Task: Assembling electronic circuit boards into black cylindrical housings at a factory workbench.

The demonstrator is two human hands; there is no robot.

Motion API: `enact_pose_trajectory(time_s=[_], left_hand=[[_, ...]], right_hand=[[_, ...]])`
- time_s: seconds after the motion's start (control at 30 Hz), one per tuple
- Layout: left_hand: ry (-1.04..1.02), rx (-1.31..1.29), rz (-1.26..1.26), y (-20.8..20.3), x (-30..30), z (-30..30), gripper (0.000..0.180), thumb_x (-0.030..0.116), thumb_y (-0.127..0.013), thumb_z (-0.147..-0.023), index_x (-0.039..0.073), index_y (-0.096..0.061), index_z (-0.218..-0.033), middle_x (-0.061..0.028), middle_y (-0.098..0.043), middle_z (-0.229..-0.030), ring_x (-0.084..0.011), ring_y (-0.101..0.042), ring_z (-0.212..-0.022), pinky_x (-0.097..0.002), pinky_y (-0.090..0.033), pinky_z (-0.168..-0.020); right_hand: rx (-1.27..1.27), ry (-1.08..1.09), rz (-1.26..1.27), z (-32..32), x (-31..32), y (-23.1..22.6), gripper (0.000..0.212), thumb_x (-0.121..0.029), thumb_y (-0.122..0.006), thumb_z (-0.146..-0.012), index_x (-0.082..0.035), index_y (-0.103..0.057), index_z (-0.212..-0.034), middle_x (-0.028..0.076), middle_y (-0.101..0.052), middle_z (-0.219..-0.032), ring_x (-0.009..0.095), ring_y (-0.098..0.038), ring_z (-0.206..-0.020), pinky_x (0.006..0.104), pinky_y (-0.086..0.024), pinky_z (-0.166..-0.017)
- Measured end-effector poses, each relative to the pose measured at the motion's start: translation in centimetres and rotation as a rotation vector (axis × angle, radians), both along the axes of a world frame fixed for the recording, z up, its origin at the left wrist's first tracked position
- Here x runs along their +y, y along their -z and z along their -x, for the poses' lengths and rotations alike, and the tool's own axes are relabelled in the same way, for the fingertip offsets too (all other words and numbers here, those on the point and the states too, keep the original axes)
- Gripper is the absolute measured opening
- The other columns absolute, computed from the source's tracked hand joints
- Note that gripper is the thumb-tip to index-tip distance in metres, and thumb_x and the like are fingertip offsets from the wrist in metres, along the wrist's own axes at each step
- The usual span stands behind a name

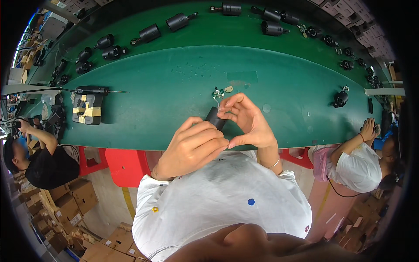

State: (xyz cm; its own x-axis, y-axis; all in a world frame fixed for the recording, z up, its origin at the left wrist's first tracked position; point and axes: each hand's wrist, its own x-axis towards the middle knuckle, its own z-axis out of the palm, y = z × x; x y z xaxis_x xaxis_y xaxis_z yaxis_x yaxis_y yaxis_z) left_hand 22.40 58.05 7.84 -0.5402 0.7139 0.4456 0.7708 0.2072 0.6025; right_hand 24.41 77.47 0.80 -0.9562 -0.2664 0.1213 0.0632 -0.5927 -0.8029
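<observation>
My left hand (192, 142) is wrapped round a black cylindrical housing (214, 117), just in from the table's near edge. Its lower end is hidden behind my fingers. My right hand (251, 124) is curved, its fingertips pressed at the upper end of the housing beside a thin pale wire (217, 104). The right thumb reaches down to the left fingertips; whether something small lies between them I cannot tell. From the housing's upper end the wire runs to a small green circuit board (218, 92), which lies on the table next to a pale connector piece (228, 89).
A black electric screwdriver (91, 90) rests on a taped black block (87, 111) at the left. Several black housings (149, 32) line the green far strip (200, 35). Another housing (341, 99) stands right. Co-workers (48, 161) sit on both sides; a red stool (126, 168) is left.
</observation>
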Motion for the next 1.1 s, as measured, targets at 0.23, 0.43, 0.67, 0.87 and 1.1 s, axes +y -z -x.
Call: enact_pose_trajectory(time_s=[0.23,0.43,0.67,0.87,1.1], left_hand=[[-0.039,0.040,0.075,0.0,0.1,-0.2,0.013,0.000,-0.071,-0.072,0.006,-0.063,-0.081,-0.0002,-0.064,-0.087,-0.0152,-0.058,-0.078,-0.0318,-0.044,-0.080],[-0.061,0.080,0.116,0.4,-0.3,-0.1,0.013,0.001,-0.070,-0.070,0.008,-0.061,-0.075,0.0013,-0.063,-0.084,-0.0141,-0.055,-0.074,-0.0309,-0.043,-0.079],[-0.127,0.082,0.018,1.2,-1.8,-0.1,0.015,0.001,-0.072,-0.064,0.007,-0.060,-0.073,-0.0003,-0.062,-0.077,-0.0167,-0.057,-0.071,-0.0309,-0.043,-0.077],[-0.224,-0.092,-0.068,1.3,-5.0,0.2,0.014,0.003,-0.072,-0.066,0.007,-0.062,-0.074,0.0004,-0.063,-0.081,-0.0160,-0.054,-0.069,-0.0303,-0.042,-0.075],[-0.424,-0.173,-0.273,1.1,-7.6,-1.7,0.015,0.001,-0.073,-0.069,0.005,-0.066,-0.081,-0.0009,-0.064,-0.082,-0.0165,-0.056,-0.071,-0.0288,-0.043,-0.071]], right_hand=[[-0.012,0.047,-0.077,-0.1,0.0,-0.1,0.084,0.005,-0.090,-0.047,-0.009,-0.050,-0.120,0.007,-0.056,-0.118,0.021,-0.054,-0.109,0.0341,-0.043,-0.097],[-0.015,0.021,-0.132,0.3,-0.6,0.0,0.083,0.004,-0.091,-0.048,-0.009,-0.050,-0.119,0.007,-0.056,-0.118,0.020,-0.054,-0.109,0.0341,-0.042,-0.097],[-0.024,-0.031,-0.157,1.1,-1.8,-0.4,0.085,0.006,-0.091,-0.045,-0.008,-0.048,-0.117,0.009,-0.055,-0.118,0.022,-0.055,-0.108,0.0354,-0.044,-0.096],[-0.024,-0.004,-0.111,2.2,-4.2,-1.4,0.062,0.004,-0.089,-0.051,-0.006,-0.060,-0.105,0.010,-0.057,-0.113,0.023,-0.055,-0.105,0.0367,-0.046,-0.094],[0.481,0.096,-0.463,3.2,-8.0,-2.1,0.022,-0.006,-0.084,-0.063,-0.011,-0.074,-0.082,0.005,-0.063,-0.100,0.021,-0.055,-0.103,0.0336,-0.044,-0.091]])
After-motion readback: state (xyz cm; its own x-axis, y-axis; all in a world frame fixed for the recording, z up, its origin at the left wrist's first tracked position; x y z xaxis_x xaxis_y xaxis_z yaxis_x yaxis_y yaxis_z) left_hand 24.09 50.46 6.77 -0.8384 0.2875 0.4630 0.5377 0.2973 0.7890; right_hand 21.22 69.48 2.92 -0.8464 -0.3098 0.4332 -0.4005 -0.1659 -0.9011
